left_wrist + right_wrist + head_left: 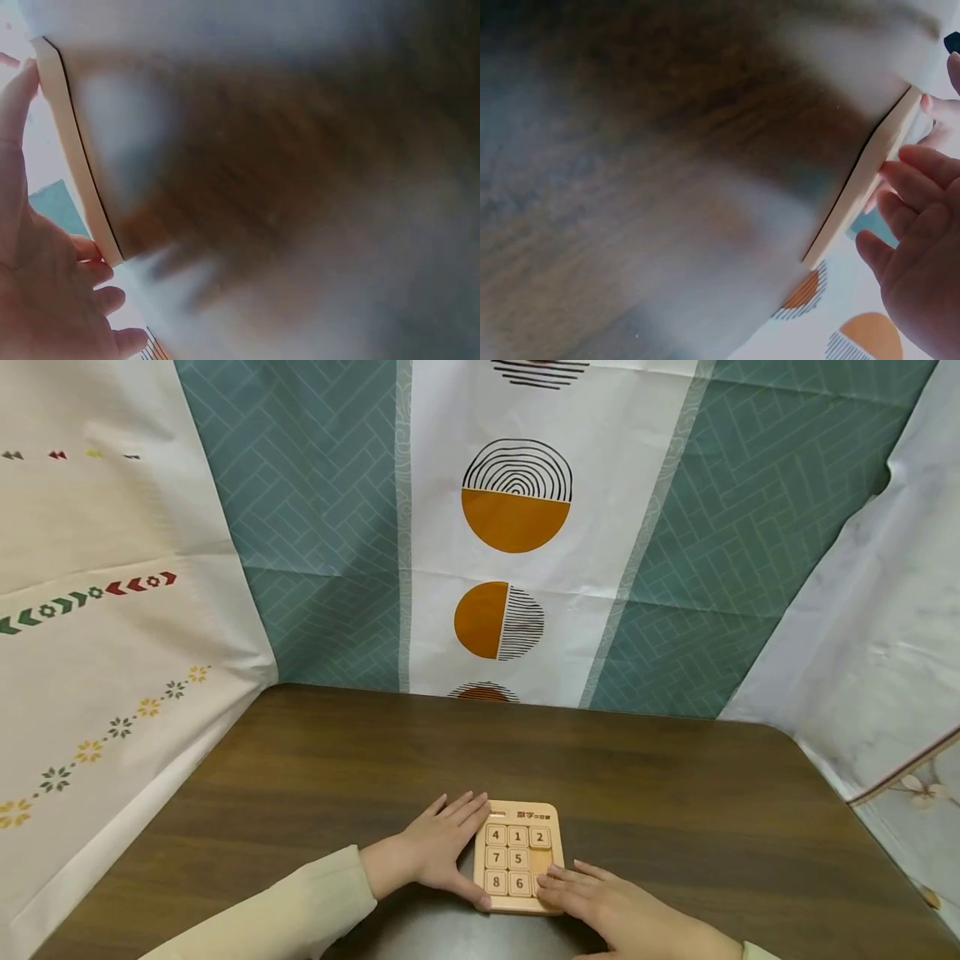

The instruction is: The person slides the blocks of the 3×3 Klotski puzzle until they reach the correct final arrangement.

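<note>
A wooden number sliding puzzle (517, 904) lies flat on the table. Its tiles read 4, 1, 2 on top, 7 and 5 in the middle row, 8 and 6 below. The slot under the 2 is bare wood. My left hand (441, 846) holds the board's left side, thumb at the lower corner and fingertips near the upper one. Fingertips of my right hand (611, 906) rest over the lower right tile, hiding most of it. Both wrist views show the board's edge side-on, with the left hand (52, 277) and right hand (922, 232) against it.
The dark wooden table (360, 752) extends behind and beside the puzzle. A patterned teal and white cloth (322, 527) hangs at its back edge, with light cloths on the left (97, 677) and right (885, 652).
</note>
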A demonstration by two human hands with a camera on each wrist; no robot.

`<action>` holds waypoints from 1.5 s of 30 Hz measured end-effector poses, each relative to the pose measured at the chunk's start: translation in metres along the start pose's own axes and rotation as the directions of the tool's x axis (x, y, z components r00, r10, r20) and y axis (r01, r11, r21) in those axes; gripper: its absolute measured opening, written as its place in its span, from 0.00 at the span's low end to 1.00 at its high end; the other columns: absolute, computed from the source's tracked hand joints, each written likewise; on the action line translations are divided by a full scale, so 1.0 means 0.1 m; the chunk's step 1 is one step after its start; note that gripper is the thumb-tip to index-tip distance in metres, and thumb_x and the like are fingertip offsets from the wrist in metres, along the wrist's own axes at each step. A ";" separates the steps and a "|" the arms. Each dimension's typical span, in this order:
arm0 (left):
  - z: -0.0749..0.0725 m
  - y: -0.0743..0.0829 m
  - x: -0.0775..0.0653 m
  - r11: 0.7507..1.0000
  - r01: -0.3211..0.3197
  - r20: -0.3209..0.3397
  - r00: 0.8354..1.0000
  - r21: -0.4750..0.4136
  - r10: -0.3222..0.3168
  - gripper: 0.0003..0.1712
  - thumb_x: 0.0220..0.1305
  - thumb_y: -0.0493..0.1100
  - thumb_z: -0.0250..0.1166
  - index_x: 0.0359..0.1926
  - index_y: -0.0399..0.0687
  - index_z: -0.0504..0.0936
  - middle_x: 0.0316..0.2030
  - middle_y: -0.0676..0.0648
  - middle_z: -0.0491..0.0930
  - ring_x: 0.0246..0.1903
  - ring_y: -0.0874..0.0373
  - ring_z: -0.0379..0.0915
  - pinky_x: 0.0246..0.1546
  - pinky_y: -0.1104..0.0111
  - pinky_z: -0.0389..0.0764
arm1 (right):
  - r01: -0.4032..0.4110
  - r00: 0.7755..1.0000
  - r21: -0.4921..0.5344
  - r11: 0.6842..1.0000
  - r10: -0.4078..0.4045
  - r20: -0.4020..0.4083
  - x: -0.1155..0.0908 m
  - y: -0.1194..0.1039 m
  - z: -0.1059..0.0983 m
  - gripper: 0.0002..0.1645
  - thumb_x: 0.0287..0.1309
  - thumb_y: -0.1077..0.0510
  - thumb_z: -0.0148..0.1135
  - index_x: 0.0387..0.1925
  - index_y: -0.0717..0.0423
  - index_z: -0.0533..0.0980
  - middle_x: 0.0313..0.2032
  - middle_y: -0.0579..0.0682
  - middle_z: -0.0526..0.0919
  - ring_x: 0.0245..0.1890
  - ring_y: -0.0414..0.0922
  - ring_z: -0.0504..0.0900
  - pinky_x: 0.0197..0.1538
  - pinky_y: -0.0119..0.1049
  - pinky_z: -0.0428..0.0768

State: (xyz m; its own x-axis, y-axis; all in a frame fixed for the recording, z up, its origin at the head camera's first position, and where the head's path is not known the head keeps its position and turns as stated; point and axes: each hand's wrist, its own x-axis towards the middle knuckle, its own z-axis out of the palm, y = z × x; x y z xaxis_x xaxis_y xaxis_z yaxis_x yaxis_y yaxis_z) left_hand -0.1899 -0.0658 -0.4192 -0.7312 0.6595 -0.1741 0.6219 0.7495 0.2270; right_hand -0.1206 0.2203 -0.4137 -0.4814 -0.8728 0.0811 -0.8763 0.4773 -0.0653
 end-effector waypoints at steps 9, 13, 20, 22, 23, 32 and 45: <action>0.04 0.04 -0.04 0.999 0.001 -0.001 1.000 -0.036 -0.001 0.68 0.44 0.78 0.62 0.75 0.45 0.47 0.75 0.46 0.43 0.74 0.49 0.39 0.70 0.46 0.47 | -0.134 0.989 0.066 0.989 0.137 -0.048 0.06 0.07 -0.02 0.39 0.62 0.34 0.52 0.65 0.54 0.67 0.64 0.48 0.72 0.65 0.51 0.68 0.60 0.51 0.70; 0.03 0.05 -0.05 0.999 -0.006 -0.002 1.000 -0.051 0.005 0.68 0.43 0.77 0.64 0.75 0.44 0.47 0.75 0.46 0.44 0.74 0.49 0.40 0.70 0.46 0.47 | -0.209 0.977 0.080 0.975 0.212 -0.034 0.14 0.13 -0.01 0.42 0.62 0.32 0.50 0.65 0.57 0.66 0.64 0.51 0.71 0.67 0.53 0.65 0.62 0.53 0.68; 0.03 0.05 -0.01 0.998 -0.008 0.004 1.000 -0.060 0.008 0.69 0.42 0.77 0.64 0.75 0.45 0.46 0.75 0.47 0.43 0.74 0.50 0.39 0.70 0.47 0.47 | -0.238 0.971 0.105 0.965 0.237 0.023 0.18 0.14 0.00 0.45 0.62 0.30 0.47 0.66 0.59 0.65 0.65 0.52 0.71 0.67 0.53 0.65 0.63 0.54 0.66; 0.03 0.05 -0.01 0.999 -0.005 0.004 1.000 -0.054 0.006 0.69 0.42 0.78 0.64 0.75 0.46 0.46 0.75 0.47 0.43 0.74 0.50 0.38 0.70 0.47 0.47 | -0.232 0.973 0.104 0.967 0.231 0.022 0.17 0.12 0.00 0.45 0.62 0.30 0.47 0.66 0.59 0.65 0.64 0.52 0.71 0.67 0.52 0.65 0.63 0.54 0.66; 0.03 0.05 -0.01 0.999 -0.003 0.004 1.000 -0.051 0.004 0.69 0.42 0.78 0.64 0.75 0.46 0.46 0.75 0.47 0.43 0.74 0.50 0.38 0.70 0.48 0.47 | -0.230 0.973 0.108 0.967 0.229 0.023 0.17 0.11 -0.01 0.45 0.61 0.30 0.48 0.66 0.58 0.65 0.64 0.51 0.71 0.67 0.52 0.65 0.63 0.54 0.66; 0.03 0.02 -0.01 0.999 -0.010 -0.008 1.000 -0.051 0.009 0.68 0.43 0.78 0.63 0.75 0.44 0.48 0.75 0.46 0.44 0.74 0.49 0.39 0.70 0.47 0.48 | -0.202 0.978 0.118 0.972 0.193 0.078 0.11 -0.02 -0.08 0.44 0.61 0.30 0.48 0.68 0.55 0.63 0.65 0.52 0.70 0.67 0.51 0.66 0.63 0.53 0.67; 0.00 0.04 -0.03 0.998 -0.003 -0.002 1.000 -0.066 0.003 0.69 0.42 0.77 0.65 0.75 0.44 0.47 0.75 0.46 0.44 0.74 0.48 0.39 0.70 0.47 0.48 | -0.195 0.981 0.127 0.973 0.194 0.016 0.35 0.06 -0.10 0.41 0.62 0.32 0.49 0.66 0.56 0.65 0.65 0.51 0.70 0.68 0.53 0.63 0.64 0.54 0.65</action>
State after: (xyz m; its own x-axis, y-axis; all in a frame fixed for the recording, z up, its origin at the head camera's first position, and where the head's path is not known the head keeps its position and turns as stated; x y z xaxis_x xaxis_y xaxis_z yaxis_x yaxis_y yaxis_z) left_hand -0.1855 -0.0648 -0.4181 -0.7298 0.6618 -0.1715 0.6046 0.7419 0.2901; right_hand -0.1431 0.1936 -0.4015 -0.6421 -0.7649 0.0514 -0.7562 0.6210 -0.2061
